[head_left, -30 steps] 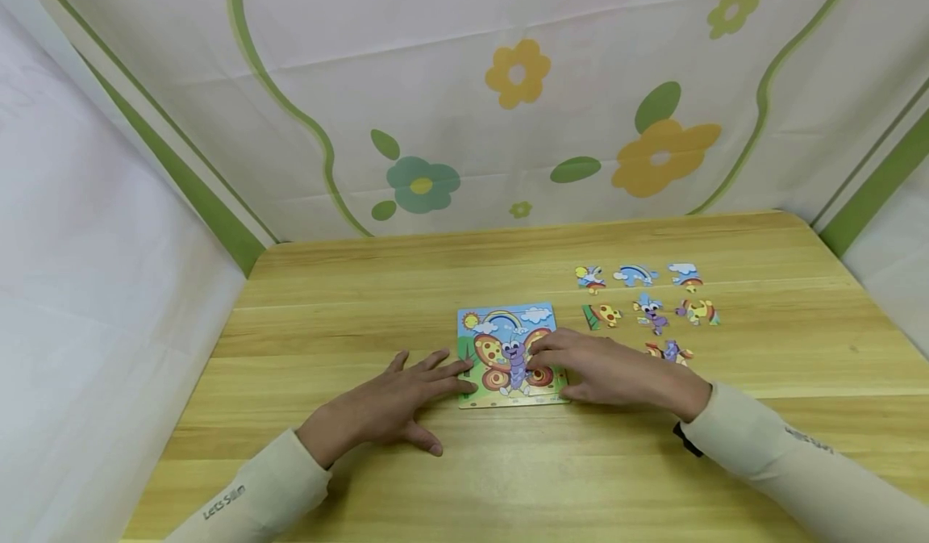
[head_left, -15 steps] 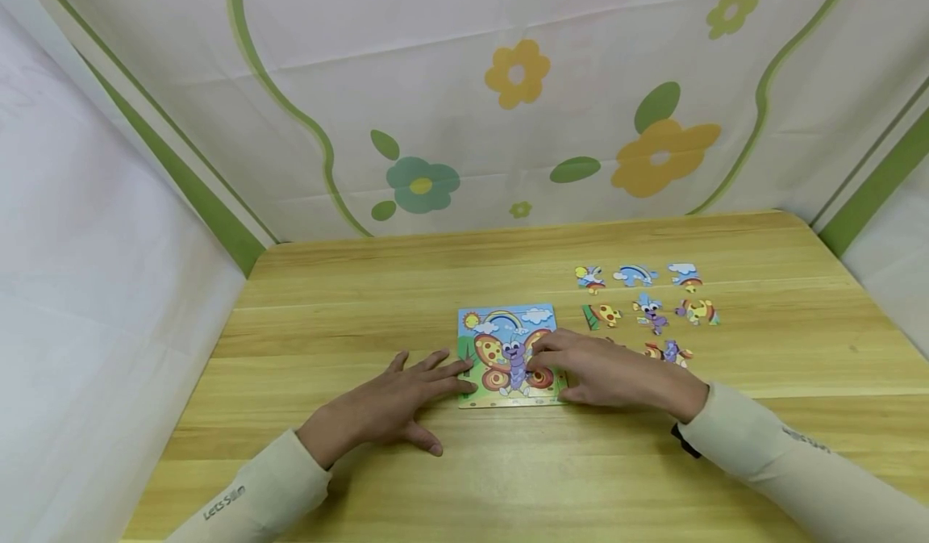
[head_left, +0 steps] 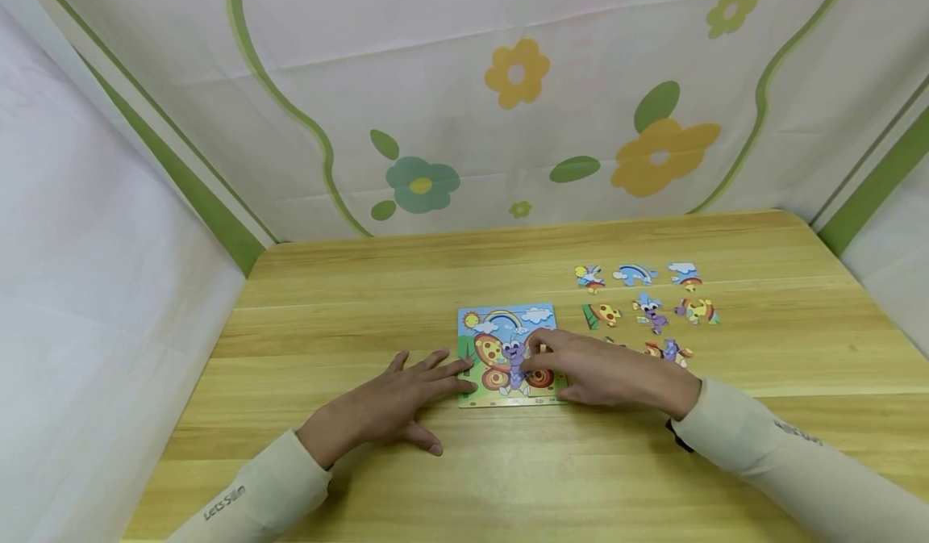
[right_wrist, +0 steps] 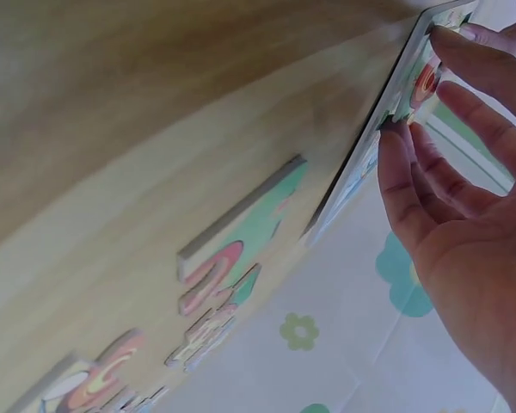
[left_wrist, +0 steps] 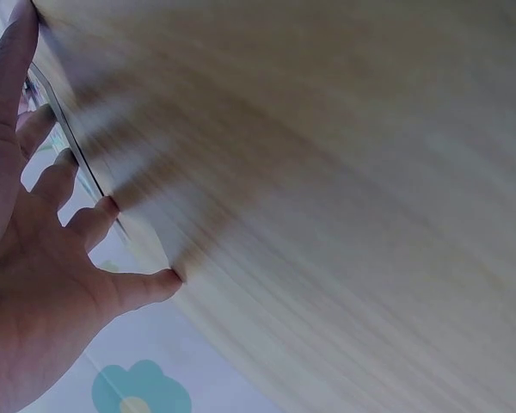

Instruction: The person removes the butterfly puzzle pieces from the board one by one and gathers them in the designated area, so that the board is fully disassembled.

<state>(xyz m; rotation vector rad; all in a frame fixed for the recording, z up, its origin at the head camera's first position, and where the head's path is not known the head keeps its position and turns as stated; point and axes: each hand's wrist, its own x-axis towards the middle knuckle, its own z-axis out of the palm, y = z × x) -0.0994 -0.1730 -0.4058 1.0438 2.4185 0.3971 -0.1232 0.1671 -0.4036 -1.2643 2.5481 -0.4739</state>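
A square butterfly puzzle board (head_left: 535, 315) lies on the wooden table. My left hand (head_left: 395, 398) has its fingers spread, with fingertips resting on the board's left edge and the thumb on the table; the left wrist view shows this hand (left_wrist: 60, 249) along the board's side. At the lower right corner of the board, my right hand (head_left: 591, 365) pinches a puzzle piece (right_wrist: 426, 82) with a red swirl and green ground between thumb and fingertips. In the head view the piece (head_left: 541, 382) overlaps the matching printed picture, partly hidden under the fingers.
Several loose puzzle pieces lie in rows right of the board, among them a rainbow piece (head_left: 635, 274) and a purple face piece (head_left: 651, 314). A corner piece (right_wrist: 249, 228) lies near the right hand. Behind the table hangs a flowered cloth (head_left: 435, 67).
My right hand has shifted slightly left, its fingers moving a little over the piece at the board's lower right. The left hand stays in place.
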